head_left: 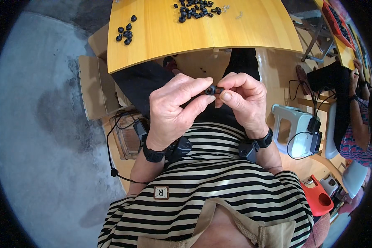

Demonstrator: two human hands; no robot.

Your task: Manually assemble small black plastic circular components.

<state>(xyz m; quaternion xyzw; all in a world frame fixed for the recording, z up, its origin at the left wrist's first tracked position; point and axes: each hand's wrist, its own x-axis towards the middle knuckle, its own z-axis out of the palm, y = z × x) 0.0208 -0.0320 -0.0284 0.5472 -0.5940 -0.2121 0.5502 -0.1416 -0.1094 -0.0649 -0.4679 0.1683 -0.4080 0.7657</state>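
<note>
Over my lap, short of the table's near edge, both hands meet at a small black part. My left hand [178, 104] pinches a round black piece [211, 90] with a hole in it between thumb and forefinger. From the other side, the thumb and fingertips of my right hand [244, 97] close on a smaller black piece [220, 90] that touches the first. Whether the two are joined I cannot tell. On the wooden table [161, 51], several round black parts [127, 34] lie at the left. A larger heap of black pieces [196, 10] lies at the far middle.
A few clear bits [225, 8] lie beside the heap. An open cardboard box [95, 89] stands left below the table. To the right are a pale plastic stool [287, 113] with cables, a red container [318, 196] and another person's arm [359, 120]; a red tray [338, 25] sits farther off.
</note>
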